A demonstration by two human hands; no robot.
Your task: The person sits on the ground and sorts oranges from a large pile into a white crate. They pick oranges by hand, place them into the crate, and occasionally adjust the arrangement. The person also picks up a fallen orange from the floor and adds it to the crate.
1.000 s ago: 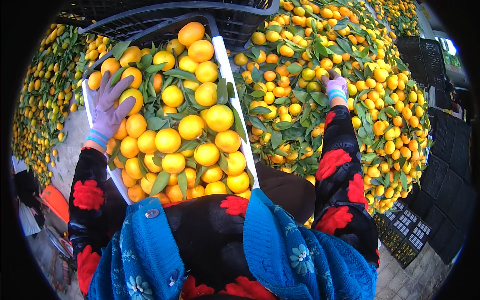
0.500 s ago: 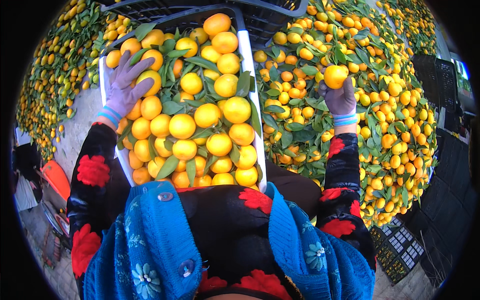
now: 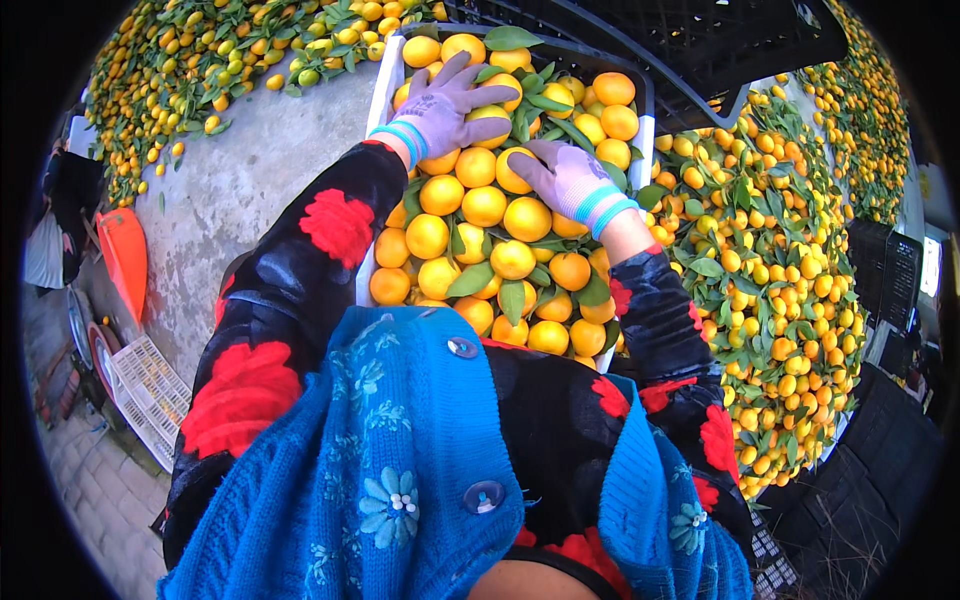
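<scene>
My left hand [image 3: 445,110], in a lilac-grey work glove with a blue cuff, lies palm down with its fingers spread over mandarins near the far left of a white-sided crate [image 3: 378,115]. Close to its right, my right hand [image 3: 572,180], gloved alike, reaches into the crate with its thumb against a yellow-orange mandarin [image 3: 512,174]. Its other fingers curl downward and their tips are hidden. Many mandarins [image 3: 483,206] with green leaves [image 3: 471,279] fill the crate, which stands right in front of my body.
A large heap of mandarins with leaves [image 3: 790,320] covers the right side. Another heap [image 3: 220,60] lies at the far left on the concrete ground [image 3: 250,150]. Black plastic crates [image 3: 740,45] stand behind the white-sided one. An orange-red object [image 3: 122,262] and a pale slatted crate [image 3: 150,385] are at left.
My right hand has come from above the right heap, where it held a mandarin, into the crate beside my left hand. The view has shifted, so the crate appears farther right.
</scene>
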